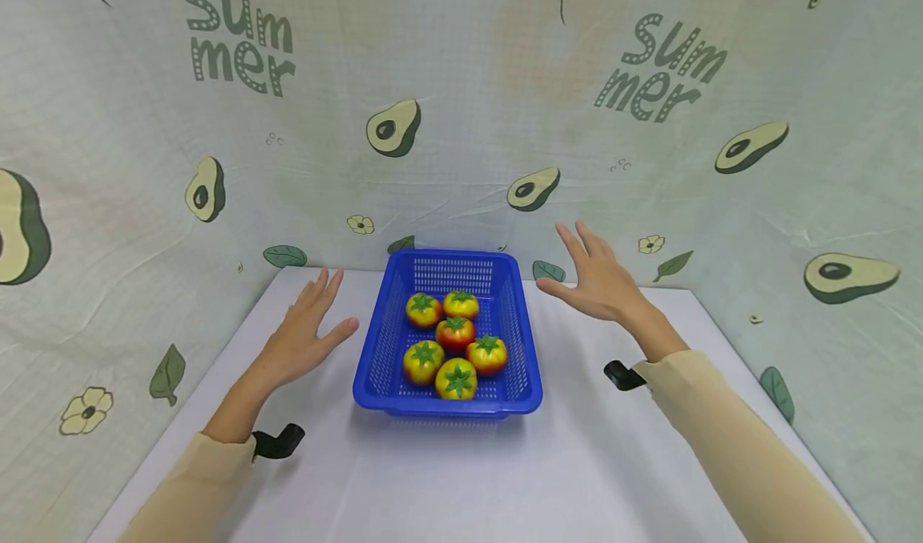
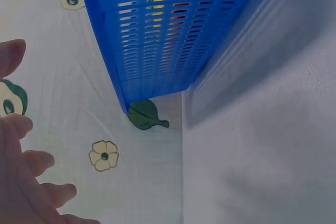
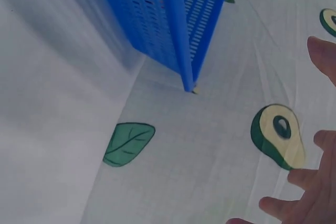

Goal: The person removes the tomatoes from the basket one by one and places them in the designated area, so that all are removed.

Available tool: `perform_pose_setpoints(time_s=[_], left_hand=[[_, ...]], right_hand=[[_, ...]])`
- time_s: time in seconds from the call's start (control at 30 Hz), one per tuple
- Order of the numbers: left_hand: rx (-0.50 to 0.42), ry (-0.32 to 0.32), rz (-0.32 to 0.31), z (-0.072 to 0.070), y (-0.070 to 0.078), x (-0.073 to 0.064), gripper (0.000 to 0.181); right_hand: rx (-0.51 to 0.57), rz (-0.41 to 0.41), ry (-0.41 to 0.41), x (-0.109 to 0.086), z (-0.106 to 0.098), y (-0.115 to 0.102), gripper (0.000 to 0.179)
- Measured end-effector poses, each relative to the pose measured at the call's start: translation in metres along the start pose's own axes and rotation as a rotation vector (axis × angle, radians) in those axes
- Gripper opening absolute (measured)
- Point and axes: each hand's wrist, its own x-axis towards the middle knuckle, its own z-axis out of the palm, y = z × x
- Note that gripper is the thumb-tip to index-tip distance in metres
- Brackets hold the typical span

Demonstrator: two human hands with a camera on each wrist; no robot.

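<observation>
A blue plastic basket [image 1: 447, 405] with slotted walls stands on the white table, in the middle of the head view. Inside lie several red and yellow toy tomatoes [image 1: 455, 334] with green star-shaped tops. My left hand [image 1: 306, 331] hovers left of the basket, thumb apart from the extended fingers, holding nothing. On the other side, my right hand [image 1: 593, 277] is raised near the far right corner with fingers spread, also holding nothing. Neither hand touches the basket. Both wrist views show the basket's outer wall [image 2: 157, 45] beside the fingertips.
A white table [image 1: 447, 479] extends around the basket. Pale cloth [image 1: 461, 62] printed with avocados, leaves, flowers and lettering hangs behind and along both sides. A black strap piece [image 1: 280, 442] sticks out at the left wrist, and another black piece [image 1: 623, 376] at the right.
</observation>
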Motion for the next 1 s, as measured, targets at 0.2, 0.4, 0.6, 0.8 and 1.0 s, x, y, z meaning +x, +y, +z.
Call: perform_pose_setpoints(time_s=[0.2,0.4,0.6,0.8,1.0], left_hand=[[-0.151,-0.021,-0.018,0.006,0.003,-0.001,0.087],[-0.255,-0.035,-0.019,0.014,0.007,-0.002,0.083],[-0.352,-0.063,-0.04,0.022,0.01,-0.004,0.08],[-0.425,-0.087,-0.083,0.029,0.011,-0.007,0.079],[-0.518,-0.101,-0.105,0.035,0.01,-0.008,0.078]], right_hand=[[0.055,-0.012,-0.03,0.011,0.0,-0.015,0.099],[0.112,-0.039,-0.047,0.023,0.003,-0.029,0.098],[0.171,-0.077,-0.065,0.036,0.009,-0.04,0.097],[0.239,-0.128,-0.084,0.049,0.018,-0.051,0.095],[0.278,-0.14,-0.101,0.062,0.028,-0.061,0.093]])
